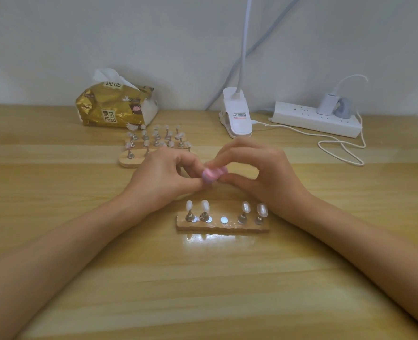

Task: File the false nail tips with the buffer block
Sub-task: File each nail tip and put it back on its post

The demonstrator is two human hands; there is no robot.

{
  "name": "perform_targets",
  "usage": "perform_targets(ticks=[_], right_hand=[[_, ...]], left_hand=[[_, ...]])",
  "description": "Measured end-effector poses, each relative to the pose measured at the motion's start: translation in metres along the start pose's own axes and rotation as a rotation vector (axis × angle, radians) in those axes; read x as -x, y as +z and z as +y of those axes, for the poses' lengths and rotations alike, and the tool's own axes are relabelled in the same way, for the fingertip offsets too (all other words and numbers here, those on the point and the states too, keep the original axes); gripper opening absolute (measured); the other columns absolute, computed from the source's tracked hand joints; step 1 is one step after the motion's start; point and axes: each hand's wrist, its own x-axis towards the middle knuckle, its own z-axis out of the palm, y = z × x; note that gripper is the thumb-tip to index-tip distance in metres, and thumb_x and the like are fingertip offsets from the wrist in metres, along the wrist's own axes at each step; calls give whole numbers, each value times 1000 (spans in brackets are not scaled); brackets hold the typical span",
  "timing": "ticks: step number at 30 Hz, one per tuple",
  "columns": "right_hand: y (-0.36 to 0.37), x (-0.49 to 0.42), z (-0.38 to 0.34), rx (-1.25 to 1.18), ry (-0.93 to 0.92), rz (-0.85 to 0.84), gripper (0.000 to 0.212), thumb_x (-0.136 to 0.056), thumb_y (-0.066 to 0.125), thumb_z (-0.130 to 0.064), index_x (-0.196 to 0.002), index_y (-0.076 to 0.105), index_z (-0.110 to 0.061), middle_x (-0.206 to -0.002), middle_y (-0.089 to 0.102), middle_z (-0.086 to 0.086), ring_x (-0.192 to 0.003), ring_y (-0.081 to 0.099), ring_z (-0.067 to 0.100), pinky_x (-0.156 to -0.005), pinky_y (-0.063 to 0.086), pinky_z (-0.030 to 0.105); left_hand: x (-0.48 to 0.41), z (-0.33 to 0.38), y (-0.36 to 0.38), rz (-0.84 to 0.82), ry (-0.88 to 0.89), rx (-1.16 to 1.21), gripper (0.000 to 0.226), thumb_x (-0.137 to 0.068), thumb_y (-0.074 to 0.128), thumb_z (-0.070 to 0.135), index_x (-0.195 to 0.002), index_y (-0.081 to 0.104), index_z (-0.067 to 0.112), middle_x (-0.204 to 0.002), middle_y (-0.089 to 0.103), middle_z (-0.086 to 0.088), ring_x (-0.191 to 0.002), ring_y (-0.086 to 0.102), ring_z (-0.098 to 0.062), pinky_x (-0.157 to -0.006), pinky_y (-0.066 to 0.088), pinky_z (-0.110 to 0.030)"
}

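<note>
A pale wooden table runs to a plain white wall. Above its middle, the right hand pinches a pink buffer block, lying roughly level, long axis left to right. The left hand curls at the block's left end; what it grips is too blurred to tell. At the back are a gold tissue pack, a power strip and a white lamp clamp. Stands of nail tips sit behind the left hand; a nearer stand holds four upright nail tips.
</note>
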Motion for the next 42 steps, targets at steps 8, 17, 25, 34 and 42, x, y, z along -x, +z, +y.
perform_targets(ticks=[8,17,25,34,42], right_hand=[[1,1,-3,-137,40,7,12,-86,77,-4,-98,72,-6,-96,73,5,-94,70,19,-91,57,36],[-1,1,-3,-206,198,-3,15,-83,78,-1,-96,72,-6,-92,74,3,-86,74,15,-85,59,30],[-1,3,-4,-174,188,16,13,-83,81,-4,-93,72,-4,-88,74,4,-84,74,14,-83,60,35],[0,2,-6,-182,141,48,12,-86,79,-8,-92,70,-1,-88,75,4,-86,74,14,-85,60,31],[1,3,-7,-200,152,27,12,-86,78,-7,-90,70,0,-87,75,5,-84,74,16,-85,60,32]], left_hand=[[0,1,-2,-25,6,-8,14,-73,84,28,-67,72,31,-64,67,18,-47,41,-2,-49,31,-12],[1,1,-1,-3,13,-40,12,-73,84,23,-70,73,28,-57,61,24,-49,42,-2,-51,31,-13],[2,3,0,0,40,-62,13,-74,84,21,-70,73,26,-54,58,25,-48,44,-1,-49,31,-10],[2,3,0,9,26,-63,14,-73,84,21,-69,72,27,-55,59,24,-49,45,-2,-50,32,-10],[1,3,0,10,15,-69,13,-73,84,23,-69,72,27,-61,63,22,-51,46,-2,-51,32,-11]])
